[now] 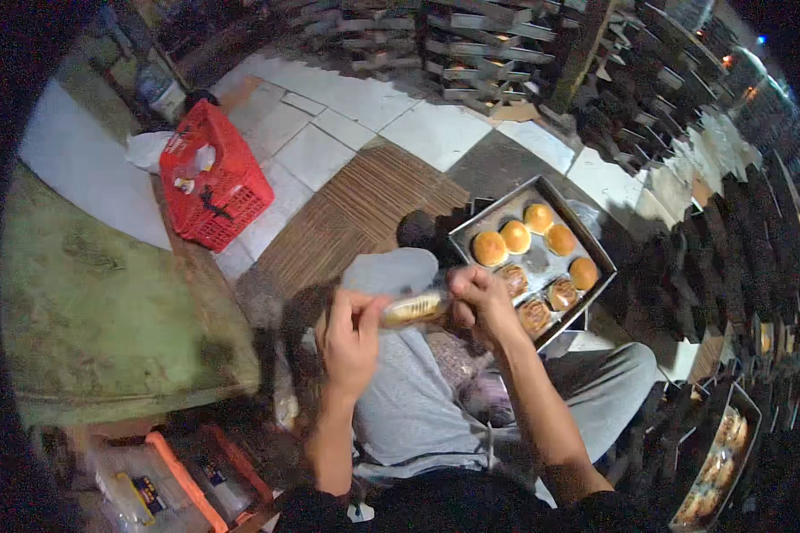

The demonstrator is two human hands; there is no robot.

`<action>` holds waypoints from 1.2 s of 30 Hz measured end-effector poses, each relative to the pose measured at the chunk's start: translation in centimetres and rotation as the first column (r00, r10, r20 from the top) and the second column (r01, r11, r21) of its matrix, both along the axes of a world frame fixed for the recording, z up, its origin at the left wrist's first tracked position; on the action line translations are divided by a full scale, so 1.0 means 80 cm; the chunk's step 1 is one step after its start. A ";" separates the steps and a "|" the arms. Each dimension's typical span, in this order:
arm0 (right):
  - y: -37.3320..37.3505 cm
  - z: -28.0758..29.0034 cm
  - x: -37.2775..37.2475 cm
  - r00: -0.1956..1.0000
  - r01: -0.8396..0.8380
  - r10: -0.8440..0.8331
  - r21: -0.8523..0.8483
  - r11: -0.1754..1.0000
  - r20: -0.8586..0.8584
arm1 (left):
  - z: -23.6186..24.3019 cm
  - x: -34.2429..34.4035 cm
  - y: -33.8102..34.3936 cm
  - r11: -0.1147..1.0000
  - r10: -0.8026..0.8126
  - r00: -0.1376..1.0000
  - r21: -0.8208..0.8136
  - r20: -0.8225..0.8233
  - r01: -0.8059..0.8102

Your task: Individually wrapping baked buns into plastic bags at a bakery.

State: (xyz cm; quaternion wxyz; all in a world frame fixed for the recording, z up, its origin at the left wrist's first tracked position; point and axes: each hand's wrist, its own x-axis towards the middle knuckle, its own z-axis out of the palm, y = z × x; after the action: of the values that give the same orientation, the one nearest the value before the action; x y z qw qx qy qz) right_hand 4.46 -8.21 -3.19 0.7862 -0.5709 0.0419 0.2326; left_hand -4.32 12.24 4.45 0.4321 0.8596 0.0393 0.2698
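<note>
Between my two hands, above my lap, is a small bun in a clear wrapper (415, 309), slightly blurred by motion. My left hand (350, 336) pinches one end of the wrapper with thumb and fingers. At the other end my right hand (482, 300) is closed on the wrapper too. Just beyond my right hand stands a metal baking tray (606, 277) with several buns in it. The plain golden buns (516, 236) lie toward its far side, and darker buns with a streaked top (534, 314) lie nearer me.
A red plastic basket (218, 182) with small packs stands on the tiled floor at the far left. Nearer on the left is a green-topped surface (116, 302), with orange-edged crates (187, 480) below it. Stacked trays line the back and right; one tray (716, 462) holds filled bread.
</note>
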 end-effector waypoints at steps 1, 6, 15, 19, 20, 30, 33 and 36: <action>0.006 -0.016 -0.012 0.999 -0.025 0.028 0.071 0.997 -0.036 | -0.004 -0.013 0.002 1.000 0.010 1.000 0.024 0.020 -0.010; 0.030 -0.088 -0.088 0.879 0.077 0.115 0.375 0.924 -0.463 | -0.070 -0.081 -0.003 0.849 0.003 0.798 -0.421 -0.602 -0.321; -0.040 -0.114 -0.056 0.954 0.188 -0.180 0.009 0.982 -0.239 | -0.087 -0.045 -0.126 0.908 -0.186 0.902 0.282 -0.389 0.309; -0.164 -0.233 0.058 0.905 0.406 -0.423 -0.199 0.892 -0.048 | -0.142 -0.106 -0.163 0.856 -0.421 0.764 0.063 -0.489 0.512; -0.248 -0.267 0.083 0.833 0.532 -0.546 -0.410 0.741 0.093 | -0.143 -0.102 -0.193 0.819 -0.489 0.727 0.032 -0.482 0.573; -0.165 0.002 -0.145 0.723 -0.008 0.437 -0.625 0.780 0.536 | -0.145 -0.115 -0.161 0.741 -0.509 0.768 0.256 -0.388 0.620; -0.163 -0.017 -0.227 0.705 -0.002 0.565 -0.796 0.605 0.428 | -0.144 -0.140 -0.158 0.824 -0.521 0.479 -0.271 -0.706 0.498; -0.174 -0.030 -0.246 0.808 -0.166 0.533 -0.771 0.615 0.251 | -0.145 -0.140 -0.163 0.782 -0.622 0.554 -0.470 -0.553 0.410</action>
State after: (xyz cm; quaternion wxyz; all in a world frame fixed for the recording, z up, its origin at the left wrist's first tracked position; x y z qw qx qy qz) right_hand -15.22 -22.13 -5.58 0.4220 -0.8649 -0.1732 0.2093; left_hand -15.56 -0.79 -7.17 0.5657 0.7957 -0.0231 -0.2153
